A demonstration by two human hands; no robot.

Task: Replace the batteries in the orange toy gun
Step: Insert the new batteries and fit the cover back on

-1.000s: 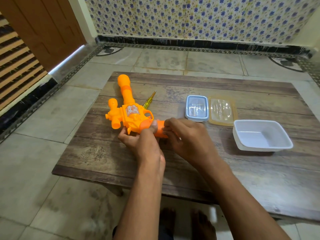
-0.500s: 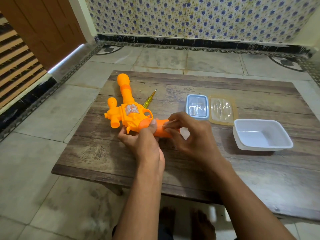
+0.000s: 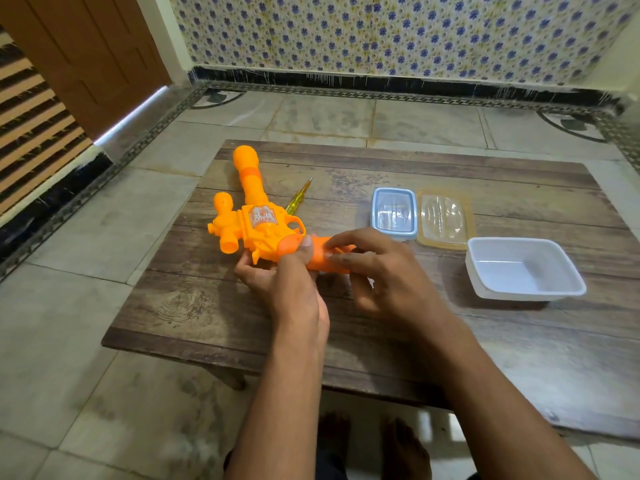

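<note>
Since the earlier frame, the right hand (image 3: 391,275) is seen drawn slightly back toward the lower right, with its fingers more spread over the handle end of the orange toy gun (image 3: 258,225); the gun and the left hand (image 3: 287,282) are found almost where they were. The gun is laid on the wooden table (image 3: 194,306) in the left centre of the frame, its barrel pointed toward the upper left and its handle turned toward the centre. The handle is gripped from below by the left hand, whose fingers are curled under the body and whose thumb is pressed on top of the handle. The right hand's fingers are loosely bent, and their tips are laid on the handle's far end; whether anything is pinched between them cannot be told. A yellow screwdriver (image 3: 298,197) is partly hidden just behind the gun's body, its tip aimed at the upper right. To the right of centre, a small blue-rimmed container (image 3: 394,213) is set just beside a clear yellowish lid (image 3: 445,220). Further right, a white rectangular tub (image 3: 523,271) is placed apart from them. Bare feet (image 3: 401,445) are visible at the bottom edge, below the table.
</note>
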